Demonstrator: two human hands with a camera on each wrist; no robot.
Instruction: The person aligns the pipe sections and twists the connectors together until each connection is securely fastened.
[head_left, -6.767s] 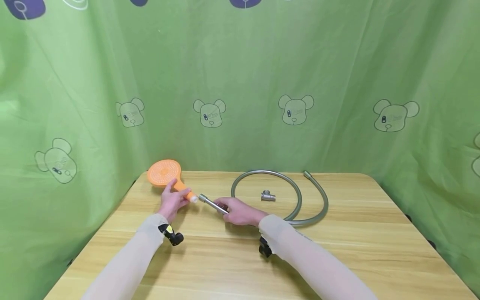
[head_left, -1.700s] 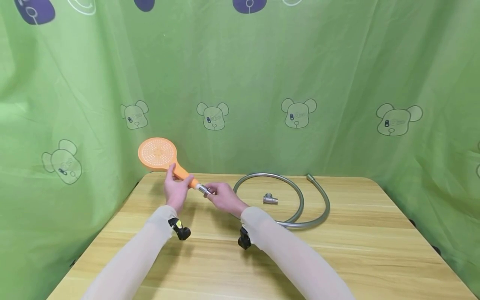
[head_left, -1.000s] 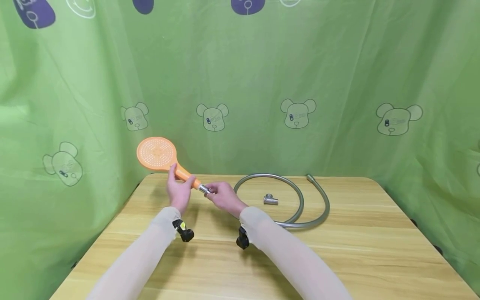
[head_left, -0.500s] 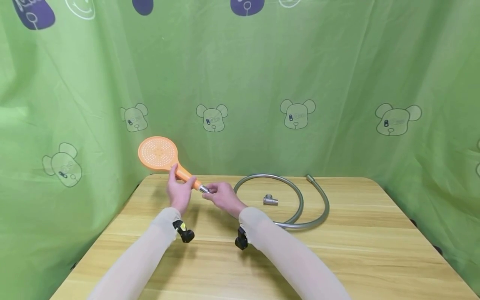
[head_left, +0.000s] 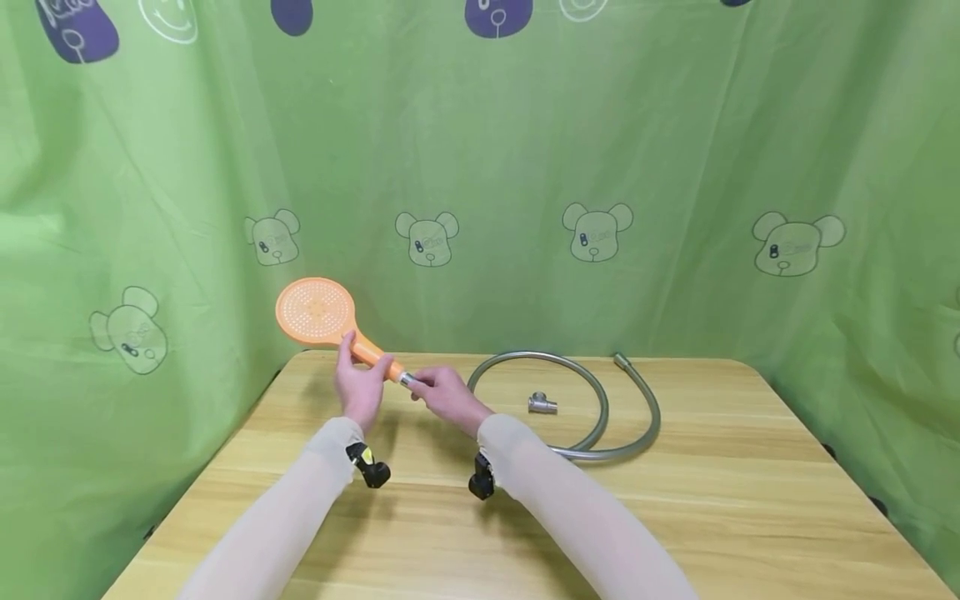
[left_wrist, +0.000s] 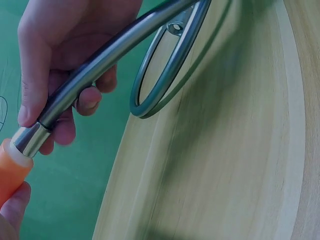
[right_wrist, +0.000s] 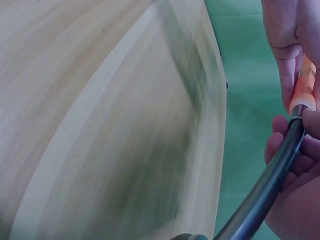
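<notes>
An orange shower head (head_left: 316, 311) is held up at the back left of the table, its round perforated face toward me. My left hand (head_left: 360, 387) grips its handle with the thumb and fingers. At the handle's end sits the metal nut (left_wrist: 32, 139) of a grey shower hose (head_left: 600, 400), in line with the handle. My right hand (head_left: 450, 396) pinches the hose end right at this nut, thumb on one side and fingertips on the other. From there the hose runs behind the right wrist and loops on the table, its other end (head_left: 622, 360) lying free at the back.
A small chrome tee-shaped fitting (head_left: 542, 404) lies inside the hose loop. The wooden table (head_left: 712, 500) reaches back to a green curtain (head_left: 495, 150) with bear prints, which also hangs at both sides. Each wrist wears a small black camera (head_left: 369, 467).
Earlier the hose end was apart from the handle; now they meet, and the shower head is raised. In the last second the right fingers have shifted slightly about the nut.
</notes>
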